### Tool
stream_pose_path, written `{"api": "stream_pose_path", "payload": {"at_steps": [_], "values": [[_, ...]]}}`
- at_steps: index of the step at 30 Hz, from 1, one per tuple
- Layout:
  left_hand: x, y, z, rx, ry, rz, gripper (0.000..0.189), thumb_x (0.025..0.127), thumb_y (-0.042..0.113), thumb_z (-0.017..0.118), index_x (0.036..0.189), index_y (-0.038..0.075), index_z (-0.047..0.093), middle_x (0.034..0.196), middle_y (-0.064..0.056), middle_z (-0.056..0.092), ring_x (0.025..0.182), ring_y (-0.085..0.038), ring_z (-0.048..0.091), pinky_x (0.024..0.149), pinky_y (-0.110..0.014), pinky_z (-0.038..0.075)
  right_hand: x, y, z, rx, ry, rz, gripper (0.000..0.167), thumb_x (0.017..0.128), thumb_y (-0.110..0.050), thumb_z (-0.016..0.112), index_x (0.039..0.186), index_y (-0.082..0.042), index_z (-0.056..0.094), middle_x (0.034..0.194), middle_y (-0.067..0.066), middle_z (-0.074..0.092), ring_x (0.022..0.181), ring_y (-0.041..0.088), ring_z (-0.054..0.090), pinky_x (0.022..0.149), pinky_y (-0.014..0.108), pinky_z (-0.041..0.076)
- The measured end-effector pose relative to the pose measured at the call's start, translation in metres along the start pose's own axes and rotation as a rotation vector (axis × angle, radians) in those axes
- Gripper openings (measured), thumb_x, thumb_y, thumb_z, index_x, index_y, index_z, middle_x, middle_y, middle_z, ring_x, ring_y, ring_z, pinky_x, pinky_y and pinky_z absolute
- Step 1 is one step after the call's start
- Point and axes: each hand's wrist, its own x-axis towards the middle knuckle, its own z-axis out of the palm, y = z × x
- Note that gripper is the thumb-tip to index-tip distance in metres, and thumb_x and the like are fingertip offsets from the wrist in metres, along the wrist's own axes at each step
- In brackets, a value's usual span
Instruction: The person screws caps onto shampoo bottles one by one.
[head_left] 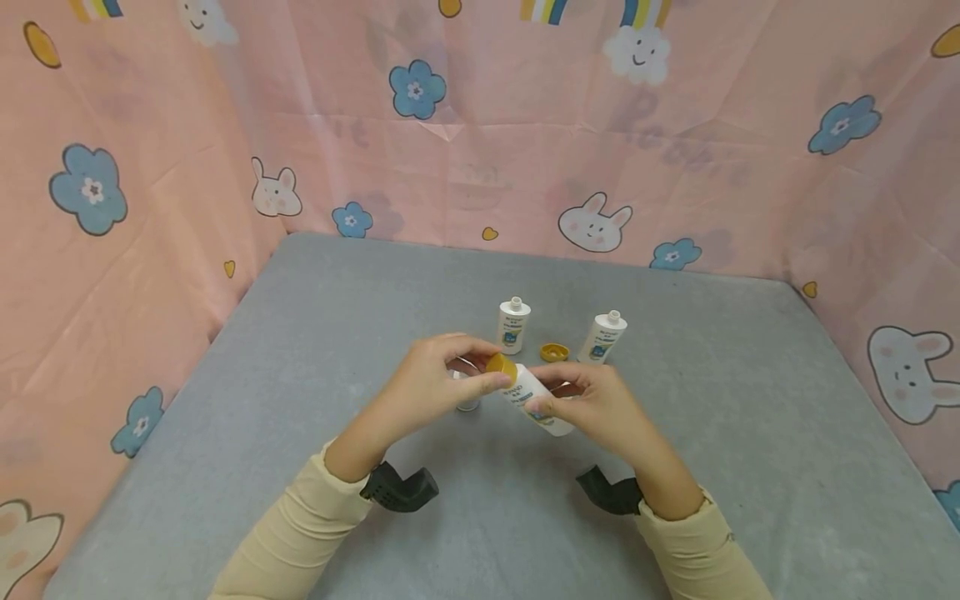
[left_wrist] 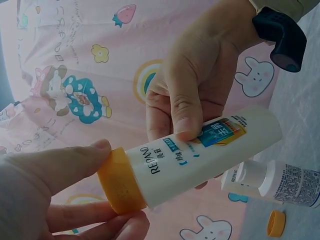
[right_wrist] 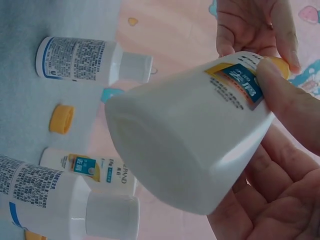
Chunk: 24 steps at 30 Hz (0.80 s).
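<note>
A white shampoo-type bottle [head_left: 529, 392] with a printed label is held tilted between both hands over the table. My left hand [head_left: 427, 379] pinches its yellow cap [left_wrist: 121, 181] between thumb and fingers, and the cap sits at the bottle's top end. My right hand [head_left: 596, 408] grips the bottle's body, thumb on the label side. In the right wrist view the bottle's rounded base faces the camera. Part of another small white container [head_left: 468, 405] shows below my left hand, mostly hidden by it.
Behind the hands stand two white bottles with bare narrow necks, one at the left [head_left: 513, 327] and one at the right [head_left: 602, 337]. A loose yellow cap [head_left: 554, 352] lies between them on the grey table [head_left: 337, 325]. Pink patterned cloth [head_left: 480, 167] walls the table.
</note>
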Motion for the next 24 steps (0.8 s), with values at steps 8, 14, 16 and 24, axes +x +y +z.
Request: {"api": "stream_pose_path", "payload": {"at_steps": [8, 14, 16, 24], "values": [[-0.0005, -0.0025, -0.0006, -0.023, -0.020, 0.060, 0.033, 0.085, 0.019, 0.080, 0.114, 0.004, 0.073, 0.102, -0.005, 0.072, 0.089, -0.012, 0.065, 0.082, -0.029, 0.058, 0.0011, 0.0008, -0.0030, 0.014, -0.038, -0.039, 0.029, 0.086, -0.012, 0.076, 0.112, -0.001, 0.074, 0.103, 0.011, 0.075, 0.087, 0.006, 0.067, 0.078, 0.024, 0.057], [-0.0009, -0.0042, -0.0028, -0.003, -0.063, 0.124, 0.037, 0.086, 0.016, 0.079, 0.119, 0.003, 0.070, 0.109, -0.007, 0.071, 0.094, -0.015, 0.067, 0.086, -0.028, 0.058, 0.0024, 0.0017, -0.0051, 0.100, -0.097, -0.018, 0.029, 0.088, -0.008, 0.074, 0.114, 0.003, 0.072, 0.103, 0.017, 0.073, 0.086, 0.007, 0.067, 0.075, 0.025, 0.058], [-0.0010, -0.0045, -0.0038, 0.010, -0.082, 0.125, 0.037, 0.087, 0.016, 0.077, 0.121, 0.002, 0.069, 0.111, -0.008, 0.071, 0.096, -0.016, 0.067, 0.087, -0.026, 0.058, 0.0033, 0.0018, -0.0043, 0.116, -0.099, -0.001, 0.030, 0.087, -0.009, 0.075, 0.114, 0.003, 0.072, 0.103, 0.017, 0.073, 0.086, 0.009, 0.068, 0.074, 0.026, 0.058], [0.0015, -0.0034, -0.0020, 0.032, -0.066, -0.019, 0.043, 0.088, 0.020, 0.076, 0.127, 0.005, 0.066, 0.110, -0.005, 0.071, 0.098, -0.016, 0.066, 0.086, -0.025, 0.057, 0.0027, -0.0013, 0.0010, 0.012, -0.008, 0.077, 0.034, 0.082, -0.018, 0.081, 0.112, -0.003, 0.075, 0.104, 0.013, 0.075, 0.091, 0.018, 0.068, 0.075, 0.024, 0.058]]}}
